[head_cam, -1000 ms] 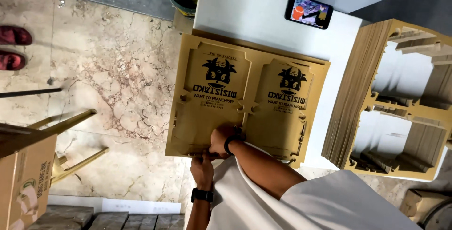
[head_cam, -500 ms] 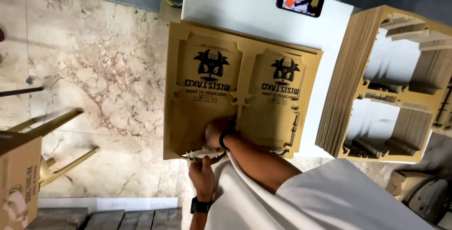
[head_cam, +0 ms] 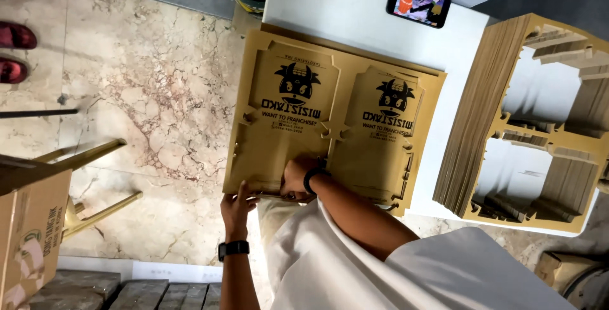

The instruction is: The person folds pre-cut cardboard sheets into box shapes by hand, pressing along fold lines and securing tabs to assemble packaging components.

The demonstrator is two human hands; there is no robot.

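Tan die-cut cardboard sheet [head_cam: 330,119], flat and roughly rectangular, lies on the left part of a white surface [head_cam: 342,12], its left and near edges overhanging the surface above a beige marble floor [head_cam: 127,94]. Two punched panels sit side by side in it, each carrying one black cartoon-head emblem with lines of black print beneath, all reading upside down from this view. The left hand [head_cam: 236,205], with a black watch on its wrist, pinches the sheet's near left corner from below, its grip clenched on the edge. The right hand [head_cam: 297,177], with a black band on its wrist, presses down on the near edge between the two panels; whether its grip is clenched or flat I cannot tell. At the right edge of the surface stands one thick stack of tan cardboard frames [head_cam: 507,119] with two large openings punched out. One dark phone [head_cam: 419,3] with a lit colourful screen lies at the far edge. One brown corrugated box [head_cam: 28,234] with a pale round label stands at the left on the floor, and two red shoes [head_cam: 16,50] lie at the far left.
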